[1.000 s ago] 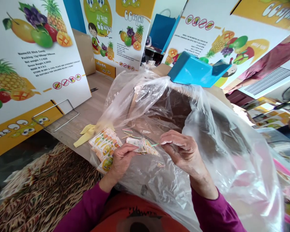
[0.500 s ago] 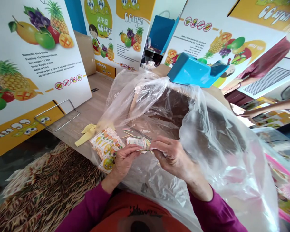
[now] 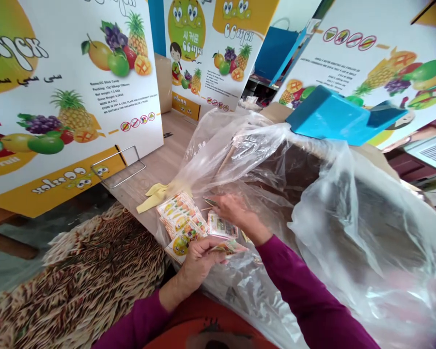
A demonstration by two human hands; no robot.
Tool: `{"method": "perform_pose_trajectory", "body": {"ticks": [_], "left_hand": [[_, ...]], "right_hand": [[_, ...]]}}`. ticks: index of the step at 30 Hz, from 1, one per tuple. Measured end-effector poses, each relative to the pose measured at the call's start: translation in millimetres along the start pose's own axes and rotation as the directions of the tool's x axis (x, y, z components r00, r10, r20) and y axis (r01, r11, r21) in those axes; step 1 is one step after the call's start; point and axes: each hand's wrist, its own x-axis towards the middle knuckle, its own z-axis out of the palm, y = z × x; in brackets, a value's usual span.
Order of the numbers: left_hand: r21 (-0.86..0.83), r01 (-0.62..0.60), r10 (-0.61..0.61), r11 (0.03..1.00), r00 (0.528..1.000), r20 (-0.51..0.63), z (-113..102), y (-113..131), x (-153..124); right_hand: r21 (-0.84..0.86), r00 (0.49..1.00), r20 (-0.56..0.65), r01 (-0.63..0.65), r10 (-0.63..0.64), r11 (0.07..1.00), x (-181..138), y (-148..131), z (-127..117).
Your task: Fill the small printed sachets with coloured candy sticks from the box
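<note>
My left hand (image 3: 196,265) pinches a small printed candy packet (image 3: 229,247) between thumb and fingers, low over the clear plastic. Beyond it, my right hand (image 3: 234,211) reaches down at some thin candy sticks (image 3: 209,201); its fingers are blurred and partly hidden, so a hold cannot be made out. Between the hands lies another packet (image 3: 221,227), flat on the surface. Left of it rests an overlapping pile of fruit-printed packets (image 3: 181,218). A few more sticks show beside my right forearm, mostly covered.
A large carton lined with a clear plastic bag (image 3: 236,169) stands open ahead. On its far edge sits a blue holder (image 3: 327,116). Printed cartons (image 3: 123,97) surround the wooden table (image 3: 181,131). A pale yellow glove-like piece (image 3: 152,196) and a wire frame (image 3: 125,167) lie left.
My hands have moved apart: the left now holds a packet nearer my body, the right has gone forward to the sticks. The view has turned left.
</note>
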Motion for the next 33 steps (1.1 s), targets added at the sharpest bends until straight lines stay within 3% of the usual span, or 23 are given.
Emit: {"method": "perform_pose_trajectory", "body": {"ticks": [6,13,18,21,22,24,26,29,33], "left_hand": [[0.031,0.021,-0.022,0.999,0.999,0.033,-3,4,-1],[0.039,0.041,-0.041,0.998,0.999,0.007,-4,-1,-1],[0.068,0.022,-0.024,0.997,1.0,0.021,-5,3,-2],[0.141,-0.011,0.004,0.99,0.999,0.046,-5,3,-2],[0.153,-0.023,0.016,0.988,0.999,0.047,-5,2,-2],[0.157,-0.037,0.031,0.987,0.999,0.04,-4,-1,-1],[0.152,-0.035,0.032,0.988,0.999,0.021,-3,-6,0],[0.203,-0.058,0.06,0.977,0.998,0.0,0,-8,3],[0.389,-0.178,0.183,0.904,0.983,0.027,3,-2,6]], "right_hand": [[-0.224,0.979,0.202,0.058,-0.012,0.973,29,-17,-2],[-0.229,0.977,0.195,0.127,-0.082,0.965,42,-20,4],[-0.145,0.992,0.103,0.082,-0.067,0.986,34,-6,-1],[0.091,0.991,-0.128,0.038,-0.026,0.995,21,22,-3],[0.236,0.971,-0.239,0.064,-0.006,0.97,15,33,-3],[0.554,0.911,-0.401,0.154,0.1,0.818,-2,50,-3],[0.765,0.883,-0.42,0.22,0.21,0.605,-25,58,-6],[0.875,0.867,-0.408,0.282,0.287,0.393,-70,50,-16],[0.857,0.831,-0.477,0.367,0.287,0.363,-126,21,-37]]}}
